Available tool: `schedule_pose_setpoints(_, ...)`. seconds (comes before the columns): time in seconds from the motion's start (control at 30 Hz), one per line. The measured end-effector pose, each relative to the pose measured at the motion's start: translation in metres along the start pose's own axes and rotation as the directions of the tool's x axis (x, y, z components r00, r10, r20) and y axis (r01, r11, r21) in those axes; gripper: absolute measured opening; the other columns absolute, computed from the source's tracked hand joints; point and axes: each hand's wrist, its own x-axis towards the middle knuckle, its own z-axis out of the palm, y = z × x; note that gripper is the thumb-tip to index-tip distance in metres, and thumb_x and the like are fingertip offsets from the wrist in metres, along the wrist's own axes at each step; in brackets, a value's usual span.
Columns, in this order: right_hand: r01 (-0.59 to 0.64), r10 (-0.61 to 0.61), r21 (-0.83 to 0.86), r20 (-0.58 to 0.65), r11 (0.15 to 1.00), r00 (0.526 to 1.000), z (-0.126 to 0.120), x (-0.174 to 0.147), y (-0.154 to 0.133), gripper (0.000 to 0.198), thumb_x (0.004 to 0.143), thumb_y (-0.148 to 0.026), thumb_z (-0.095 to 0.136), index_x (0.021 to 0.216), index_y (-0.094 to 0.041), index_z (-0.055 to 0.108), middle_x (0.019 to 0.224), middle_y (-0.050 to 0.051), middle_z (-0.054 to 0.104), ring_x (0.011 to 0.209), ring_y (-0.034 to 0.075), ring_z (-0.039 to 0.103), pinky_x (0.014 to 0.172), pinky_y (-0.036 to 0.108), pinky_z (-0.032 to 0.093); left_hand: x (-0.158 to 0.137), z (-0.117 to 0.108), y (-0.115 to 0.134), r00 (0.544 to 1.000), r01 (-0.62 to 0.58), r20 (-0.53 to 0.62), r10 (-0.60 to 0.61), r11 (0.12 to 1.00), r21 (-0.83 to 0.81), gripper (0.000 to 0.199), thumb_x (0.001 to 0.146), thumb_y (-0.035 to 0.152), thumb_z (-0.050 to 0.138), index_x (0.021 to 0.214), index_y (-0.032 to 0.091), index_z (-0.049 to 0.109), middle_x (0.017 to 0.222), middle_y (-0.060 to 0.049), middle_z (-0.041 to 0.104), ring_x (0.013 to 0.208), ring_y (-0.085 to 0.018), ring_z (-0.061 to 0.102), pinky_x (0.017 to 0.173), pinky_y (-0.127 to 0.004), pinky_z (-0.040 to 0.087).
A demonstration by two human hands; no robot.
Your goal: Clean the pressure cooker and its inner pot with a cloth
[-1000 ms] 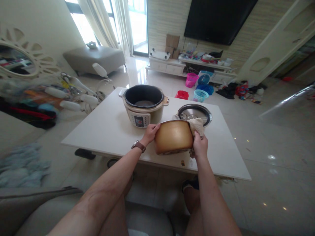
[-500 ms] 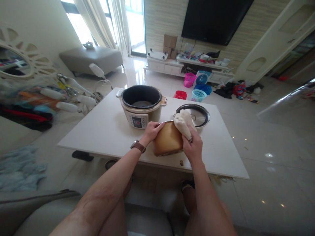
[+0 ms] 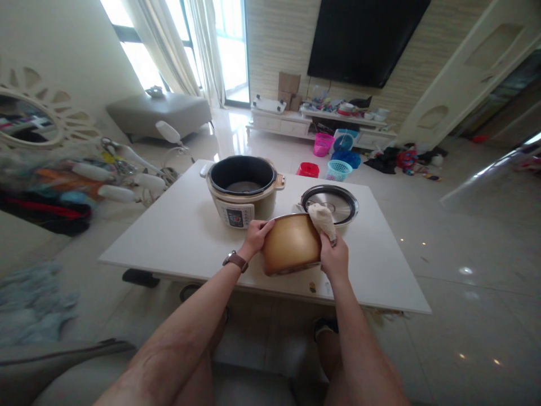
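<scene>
A golden-brown inner pot [image 3: 292,245] is tilted over the near part of the white table, its inside hidden from me. My left hand [image 3: 256,237] grips its left rim, thumb along the edge. At the pot's right side, my right hand [image 3: 335,254] is closed around a cream cloth [image 3: 323,219], which lies against the rim. Behind the pot stands a beige electric cooker [image 3: 242,189] with a dark inside and a control panel on its front. A round silver lid with a black ring [image 3: 344,204] rests on the table beyond my right hand.
The white table [image 3: 169,237] spans the area before me; a small brown thing [image 3: 312,287] lies near its front edge. Past the far edge, a red stool [image 3: 307,170] and a light-blue basket [image 3: 338,170] stand on the floor. A multi-headed lamp [image 3: 147,183] is at the left.
The pot has turned slightly, showing more of its golden side. My right hand and the cloth have shifted a little along the rim; the left hand keeps its hold.
</scene>
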Motion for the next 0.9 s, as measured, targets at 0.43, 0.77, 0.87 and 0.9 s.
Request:
schedule_pose_setpoints(0.43,-0.205,0.21,0.067,-0.079,0.977,0.975,-0.001,0.006,0.015,0.052,0.087,-0.057,0.062,0.108,-0.013,0.078,0.104,0.017,0.081,0.096,0.033,0.072,0.083,0.039,0.051,0.007,-0.007,0.021,0.994,-0.066,0.094,0.063,0.997,0.031,0.058,0.09,0.063,0.057,0.058,0.021,0.034,0.06,0.004,0.029,0.059,-0.011,0.027,0.057,-0.03,0.017)
schedule_pose_setpoints(0.77,0.427,-0.399,-0.159,0.181,0.89,0.899,-0.003,-0.012,-0.018,0.051,0.092,-0.033,0.059,0.142,-0.025,0.066,0.146,0.012,0.067,0.136,0.033,0.061,0.112,0.05,0.046,0.008,-0.002,0.025,0.992,-0.072,0.108,0.062,0.993,0.091,0.056,0.087,0.06,0.06,0.054,0.018,0.045,0.057,0.003,0.033,0.058,-0.01,0.027,0.056,-0.029,0.017)
schedule_pose_setpoints(0.87,0.664,-0.548,-0.199,0.423,0.721,0.722,-0.004,-0.019,-0.034,0.06,0.088,-0.026,0.06,0.148,-0.031,0.06,0.156,0.006,0.059,0.149,0.032,0.05,0.12,0.053,0.038,0.01,-0.004,0.019,0.988,-0.089,0.13,0.08,0.994,0.064,0.054,0.084,0.06,0.058,0.052,0.018,0.047,0.056,0.003,0.033,0.061,-0.011,0.029,0.057,-0.028,0.019)
schedule_pose_setpoints(0.9,0.684,-0.554,-0.198,0.451,0.702,0.7,-0.004,-0.02,-0.037,0.062,0.089,-0.025,0.06,0.15,-0.032,0.059,0.156,0.005,0.058,0.15,0.031,0.049,0.12,0.052,0.038,0.01,-0.005,0.017,0.988,-0.089,0.134,0.08,0.994,0.058,0.054,0.083,0.06,0.058,0.052,0.018,0.046,0.056,0.003,0.032,0.061,-0.012,0.029,0.058,-0.028,0.02)
